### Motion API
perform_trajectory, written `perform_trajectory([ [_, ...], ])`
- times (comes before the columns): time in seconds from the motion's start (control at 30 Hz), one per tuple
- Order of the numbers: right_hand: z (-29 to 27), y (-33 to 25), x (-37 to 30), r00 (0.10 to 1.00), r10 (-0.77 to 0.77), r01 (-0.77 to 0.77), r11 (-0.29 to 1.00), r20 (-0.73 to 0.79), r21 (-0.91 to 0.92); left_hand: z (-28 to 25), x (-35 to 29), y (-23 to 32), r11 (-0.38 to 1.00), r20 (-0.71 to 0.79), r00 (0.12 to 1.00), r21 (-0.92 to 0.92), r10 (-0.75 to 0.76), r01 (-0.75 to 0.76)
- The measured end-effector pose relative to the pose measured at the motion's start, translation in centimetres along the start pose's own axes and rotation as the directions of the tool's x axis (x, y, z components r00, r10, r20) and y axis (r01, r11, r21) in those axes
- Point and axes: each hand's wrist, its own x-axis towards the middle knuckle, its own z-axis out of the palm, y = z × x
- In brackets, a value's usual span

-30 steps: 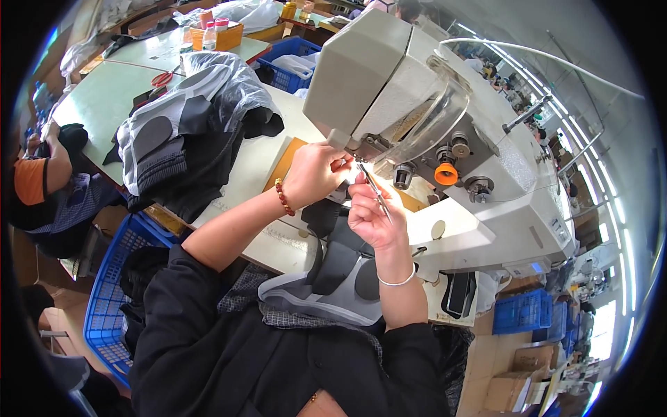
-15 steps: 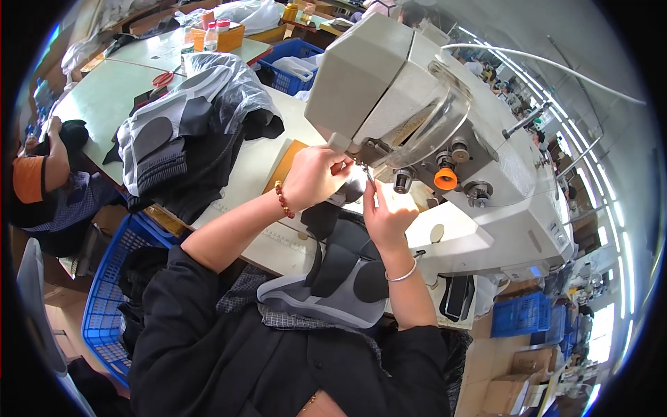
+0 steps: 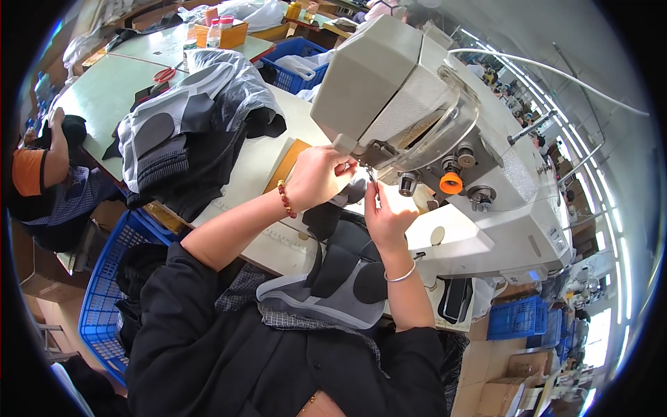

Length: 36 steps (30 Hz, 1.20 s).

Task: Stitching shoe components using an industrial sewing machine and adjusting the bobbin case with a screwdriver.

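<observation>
A white sewing machine [image 3: 375, 76] stands before me, and both hands work close under its needle end. My left hand [image 3: 316, 177], a beaded bracelet at its wrist, has its fingertips pinched together beside the needle; what lies between them is too small to tell. My right hand [image 3: 391, 217] is closed around a thin metal tool [image 3: 373, 182], perhaps tweezers, its tip up by the needle. Below my hands, a grey and black padded fabric piece [image 3: 340, 264] hangs from the machine bed toward my lap; its upper part is partly hidden by my hands.
Left of the machine, grey and black fabric pieces [image 3: 180, 132] lie piled with clear plastic. Red-handled scissors [image 3: 164, 74] rest on the green table [image 3: 97, 90]. A blue basket [image 3: 104, 299] stands by my left side. A phone [image 3: 455, 300] lies near the right edge. Another person [image 3: 52, 167] sits far left.
The view has shifted slightly. My hands stay by the needle with almost the same grip; the metal tool's tip has moved a little.
</observation>
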Motion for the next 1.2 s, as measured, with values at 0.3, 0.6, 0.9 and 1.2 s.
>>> perform_trajectory([
  [0.3,-0.1,-0.1,0.0,0.999,0.005,-0.004,0.999,0.039,-0.046,0.2,-0.1,-0.3,1.0,-0.01,1.0,-0.005,0.0,0.0],
  [0.6,0.0,-0.7,0.4,0.999,-0.017,0.02,0.997,0.051,-0.075,0.3,-0.1,-0.3,1.0,-0.031,0.999,-0.025,0.01,-0.011],
  [0.9,-0.6,-2.1,0.3,0.628,0.563,-0.778,0.445,0.537,0.443,0.0,0.0,-0.3,1.0,-0.008,1.0,-0.004,0.007,-0.007],
  [1.2,-0.8,-2.1,1.1,0.437,0.52,-0.875,0.058,0.734,0.48,-0.3,0.2,0.2,0.999,0.064,0.997,0.023,-0.045,0.044],
])
